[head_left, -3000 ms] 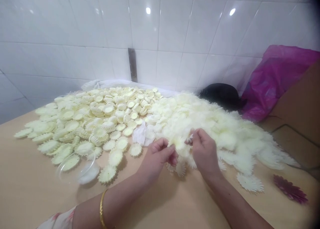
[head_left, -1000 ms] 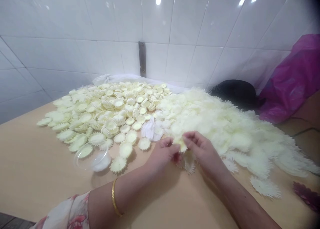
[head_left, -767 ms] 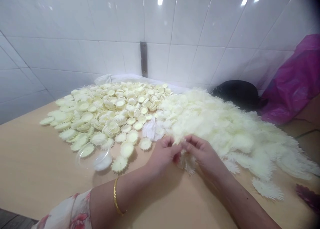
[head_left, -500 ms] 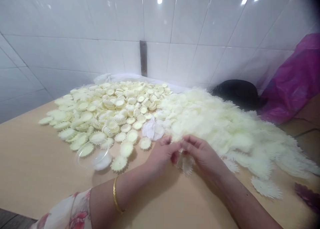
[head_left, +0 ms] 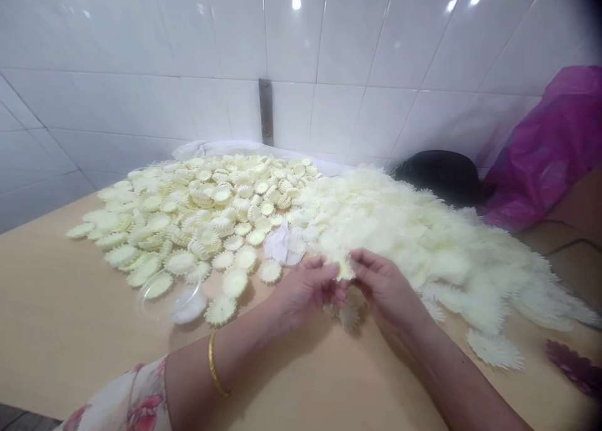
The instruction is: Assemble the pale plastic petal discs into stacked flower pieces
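My left hand (head_left: pixel 303 293) and my right hand (head_left: pixel 388 287) meet at the table's middle. Between their fingertips is a small pale-yellow fabric flower piece (head_left: pixel 345 269), pinched from both sides. Below the fingers sits another sheer petal piece (head_left: pixel 349 315), partly hidden; whether a hand touches it I cannot tell. Left of my hands spreads a heap of cupped, scalloped flower pieces (head_left: pixel 221 196). On the right lies a heap of flat, thin petal cut-outs (head_left: pixel 423 243). A crumpled white scrap (head_left: pixel 277 243) is just beyond my left hand.
A clear round tub (head_left: pixel 188 305) with white contents stands left of my left forearm on the wooden table (head_left: pixel 56 293). A dark maroon flower piece (head_left: pixel 571 365) lies at the right. Behind are a black object (head_left: pixel 439 174), a magenta plastic bag (head_left: pixel 540 148) and a tiled wall (head_left: pixel 188 36).
My hands have parted slightly, and the pale flower piece now shows between the fingertips. The whole view has shifted a little.
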Available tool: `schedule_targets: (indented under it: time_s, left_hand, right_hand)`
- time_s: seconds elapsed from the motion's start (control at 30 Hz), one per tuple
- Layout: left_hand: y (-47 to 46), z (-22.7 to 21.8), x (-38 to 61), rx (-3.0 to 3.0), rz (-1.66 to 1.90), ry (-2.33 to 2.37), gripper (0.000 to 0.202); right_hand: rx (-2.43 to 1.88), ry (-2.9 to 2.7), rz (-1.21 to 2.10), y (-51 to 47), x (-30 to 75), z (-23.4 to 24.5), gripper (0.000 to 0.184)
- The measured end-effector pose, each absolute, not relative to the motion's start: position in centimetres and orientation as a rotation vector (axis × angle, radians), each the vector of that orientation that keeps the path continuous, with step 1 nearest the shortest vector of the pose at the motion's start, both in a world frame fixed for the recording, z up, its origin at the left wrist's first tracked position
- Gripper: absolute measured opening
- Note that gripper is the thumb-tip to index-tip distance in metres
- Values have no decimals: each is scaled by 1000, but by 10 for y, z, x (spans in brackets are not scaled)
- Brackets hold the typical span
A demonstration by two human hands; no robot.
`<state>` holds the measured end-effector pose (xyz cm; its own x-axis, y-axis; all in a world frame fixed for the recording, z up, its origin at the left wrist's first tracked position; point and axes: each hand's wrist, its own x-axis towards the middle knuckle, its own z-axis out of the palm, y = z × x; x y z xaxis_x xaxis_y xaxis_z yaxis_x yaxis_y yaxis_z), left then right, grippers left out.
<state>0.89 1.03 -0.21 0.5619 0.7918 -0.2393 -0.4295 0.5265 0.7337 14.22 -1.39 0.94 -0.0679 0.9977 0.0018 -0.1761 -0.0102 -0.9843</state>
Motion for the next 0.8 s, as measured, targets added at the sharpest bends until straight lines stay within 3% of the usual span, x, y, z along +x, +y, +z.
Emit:
schedule_targets:
  time_s: [0.2, 0.3, 0.47, 0.67, 0.8]
  left_hand:
    - [9, -1, 10, 737, 842, 675, 15]
    - [8, -1, 11, 738, 892, 703, 16]
    - [5, 0, 11, 767, 929, 650, 26]
    - [8, -2, 8, 875, 917, 690, 21]
    - [9, -5, 7, 947, 872, 698, 21]
  right_hand:
    - [-1362, -1453, 550, -18, 142, 10, 9]
    - [-1353, -1607, 392, -21, 141, 11, 16]
    - [-1397, -1652, 507, -20, 140, 11, 22]
    - [-1229, -1552, 895, -18, 141, 12, 25]
    - [-1305, -1461, 903, -16, 144, 10, 31]
